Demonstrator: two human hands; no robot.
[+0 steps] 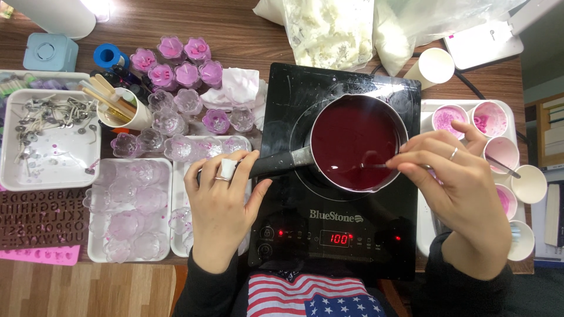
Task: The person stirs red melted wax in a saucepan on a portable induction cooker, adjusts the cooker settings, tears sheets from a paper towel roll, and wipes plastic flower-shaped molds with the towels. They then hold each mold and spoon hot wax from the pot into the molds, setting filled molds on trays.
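Pot (355, 142) of dark red liquid on cooktop (343, 176); handle (276, 164) clasped by left hand (220, 199), right hand (452, 176) pinching thin stirrer (376, 165) dipped inside

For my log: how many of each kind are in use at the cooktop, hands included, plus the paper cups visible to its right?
Hands: 2 (left hand on the saucepan handle, right hand holding the stirring stick)
Saucepan: 1
Stirring stick: 1
Cooktop: 1
Paper cups: 7
Total: 12
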